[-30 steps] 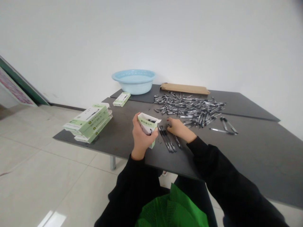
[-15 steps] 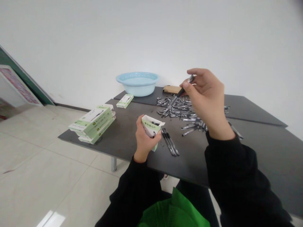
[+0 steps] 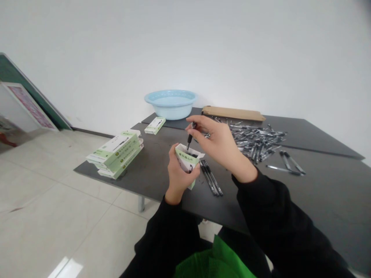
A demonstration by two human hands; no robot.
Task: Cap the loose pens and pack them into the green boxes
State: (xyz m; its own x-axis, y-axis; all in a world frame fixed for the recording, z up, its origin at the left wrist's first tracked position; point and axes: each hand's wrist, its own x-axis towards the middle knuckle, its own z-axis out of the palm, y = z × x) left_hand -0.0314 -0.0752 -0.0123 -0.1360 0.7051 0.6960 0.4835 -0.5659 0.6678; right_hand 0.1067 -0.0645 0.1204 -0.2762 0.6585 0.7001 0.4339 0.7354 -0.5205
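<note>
My left hand (image 3: pixel 180 172) is wrapped round a small green and white pen box (image 3: pixel 187 156), held upright with its top flaps open and dark pen ends showing inside. Above it, my right hand (image 3: pixel 214 139) pinches a black pen (image 3: pixel 189 139) by its upper end; the pen's lower end dips into the box's mouth. Just right of the box, a few pens (image 3: pixel 212 179) lie side by side on the dark table (image 3: pixel 162 154). Behind my right hand spreads a big heap of clear and black pens (image 3: pixel 257 139).
Stacked pen boxes (image 3: pixel 117 150) stand at the table's left edge, and a single box (image 3: pixel 155 125) lies farther back. A light blue basin (image 3: pixel 172 106) sits near the wall beside a brown cardboard piece (image 3: pixel 234 113). Several loose pens (image 3: pixel 288 164) lie to the right.
My right hand has moved left and down, bringing the pen from above the heap to the box's opening. The left hand keeps its hold on the box.
</note>
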